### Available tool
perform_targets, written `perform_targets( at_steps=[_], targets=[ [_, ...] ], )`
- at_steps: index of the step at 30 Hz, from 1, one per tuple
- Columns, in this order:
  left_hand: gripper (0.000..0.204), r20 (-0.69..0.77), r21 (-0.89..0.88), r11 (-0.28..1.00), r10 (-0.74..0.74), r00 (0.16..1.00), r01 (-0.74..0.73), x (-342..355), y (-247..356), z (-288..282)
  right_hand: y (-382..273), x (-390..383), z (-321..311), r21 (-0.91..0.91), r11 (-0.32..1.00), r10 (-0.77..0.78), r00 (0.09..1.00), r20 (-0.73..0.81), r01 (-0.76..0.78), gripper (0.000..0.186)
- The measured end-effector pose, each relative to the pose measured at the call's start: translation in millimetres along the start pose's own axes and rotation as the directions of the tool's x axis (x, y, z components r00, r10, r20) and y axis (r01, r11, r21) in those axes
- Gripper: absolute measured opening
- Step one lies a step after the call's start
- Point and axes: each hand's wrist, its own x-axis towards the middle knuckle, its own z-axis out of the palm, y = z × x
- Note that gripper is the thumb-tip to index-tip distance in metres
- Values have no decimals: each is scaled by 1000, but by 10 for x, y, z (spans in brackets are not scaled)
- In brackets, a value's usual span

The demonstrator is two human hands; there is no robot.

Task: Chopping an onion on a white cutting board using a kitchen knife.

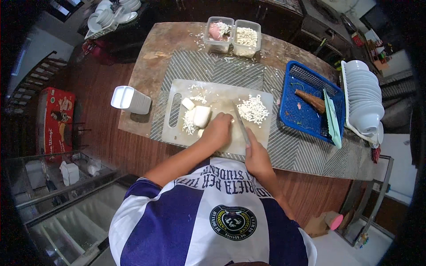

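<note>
The white block lies on the cutting board, just beside the left hand, whose fingers curl down on the board. The right hand is closed around the knife. The block looks soft, light and crumbly — better to hold it gently from the top, fingertips tucked back from the blade.

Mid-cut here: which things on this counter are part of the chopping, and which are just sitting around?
In use: knife, cutting board, white block, chopped pile, left hand, right hand.
Lying about: blue basket, stacked bowls, two tubs, white tray.
</note>
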Motion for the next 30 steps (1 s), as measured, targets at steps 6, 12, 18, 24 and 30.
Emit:
perform_targets(
  at_steps=[6, 12, 18, 24, 30],
  targets=[
    [23, -26, 15, 997, -76, 997, 77, 14, 2, 76, -93, -45, -5, -132, 989, 91, 988, 128, -74, 77],
    [19, -113, -1, 999, -45, 993, 46, -5, -86, 170, -99, -65, 8, -106, 994, 51, 992, 119, -38, 77],
    [18, -120, 1, 997, -76, 990, 77, -15, -76, 166, -88, -58, 11, -108, 994, 51, 987, 150, -35, 78],
    [15, -133, -36, 999, -25, 991, 21, -28, -138, 183, -147, -48, -20, -114, 992, 76, 977, 198, -54, 80],
    [11, -148, -42, 999, 6, 989, -12, -47, -144, 203, -96, 74, 45, -178, 977, 170, 935, 311, -118, 93]
  ],
)
